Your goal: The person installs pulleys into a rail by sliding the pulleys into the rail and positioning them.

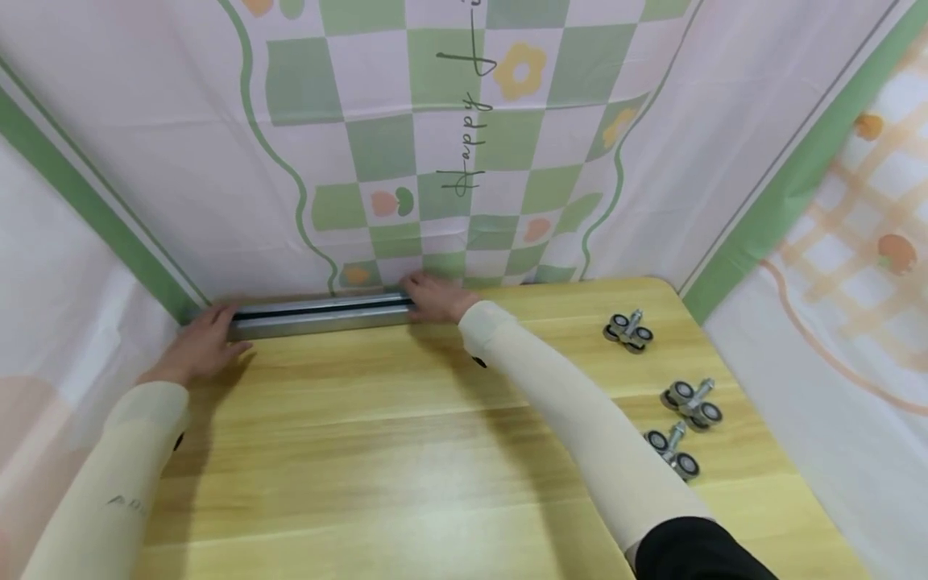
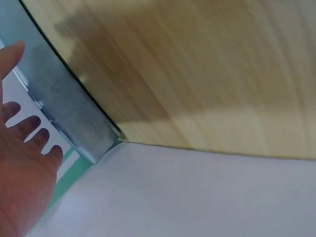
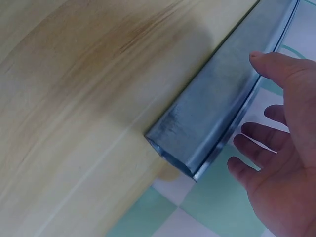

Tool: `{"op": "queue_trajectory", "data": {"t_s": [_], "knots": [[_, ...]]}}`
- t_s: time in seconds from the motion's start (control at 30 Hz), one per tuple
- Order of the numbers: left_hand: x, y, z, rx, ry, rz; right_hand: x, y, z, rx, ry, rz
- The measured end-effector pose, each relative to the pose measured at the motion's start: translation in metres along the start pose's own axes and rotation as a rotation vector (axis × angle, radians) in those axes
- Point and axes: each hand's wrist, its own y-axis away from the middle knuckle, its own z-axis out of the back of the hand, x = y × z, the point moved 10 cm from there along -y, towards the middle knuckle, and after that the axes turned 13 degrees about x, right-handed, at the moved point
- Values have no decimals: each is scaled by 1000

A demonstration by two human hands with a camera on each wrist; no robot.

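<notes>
A grey metal channel rail (image 1: 326, 324) with a dark slot along its top lies at the far left edge of the wooden tabletop (image 1: 377, 451). At its left end is my left hand (image 1: 197, 350), and by the right end is my right hand (image 1: 437, 298). The left wrist view shows the left thumb (image 2: 12, 57) over the rail's side, the other fingers loosely spread beyond it. Similarly, the right thumb (image 3: 271, 64) reaches to the rail's edge in the right wrist view, its fingers relaxed and apart. Whether either hand touches the rail I cannot tell.
Three metal roller trolleys with bolts stand along the right side: one at the back (image 1: 629, 330), one midway (image 1: 692, 404) and one nearer (image 1: 670, 451), partly behind my right sleeve (image 1: 587, 427). Patterned cloth (image 1: 449, 161) hangs around the table's back and sides.
</notes>
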Motion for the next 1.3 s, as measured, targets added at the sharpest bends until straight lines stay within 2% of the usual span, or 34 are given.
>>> {"op": "queue_trajectory", "data": {"t_s": [0.23, 0.57, 0.7, 1.13, 1.3], "knots": [[-7, -12, 1, 60, 3, 15, 0, -6, -6, 21, -18, -11], [-5, -25, -5, 118, 7, 40, -2, -12, -11, 15, -3, -29], [-4, -29, -8, 150, 18, 70, 0, -12, -12, 8, 19, -19], [-1, -39, -10, 118, -14, 100, 1, -12, -12, -11, 40, -23], [-5, -38, -10, 87, -63, 76, 1, -14, -15, -10, 38, -19]]}}
